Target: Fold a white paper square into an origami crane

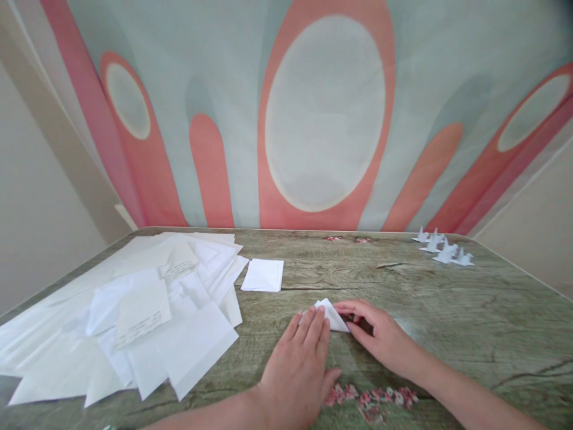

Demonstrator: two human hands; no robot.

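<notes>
A small white folded paper (332,316) with a pointed, triangular shape lies on the wooden table in front of me. My left hand (298,364) rests flat over its left part, fingers stretched out and pressing it down, so that side is hidden. At the paper's right corner, my right hand (378,334) grips the edge with the thumb below and curved fingers above. A neat stack of small square white sheets (262,275) sits just beyond, to the left of the folded paper.
A large spread pile of loose white sheets (197,346), some with printed text, covers the table's left side. Several white folded paper cranes (445,252) stand at the far right. The table (470,322) meets a patterned backdrop (244,179) at its far edge.
</notes>
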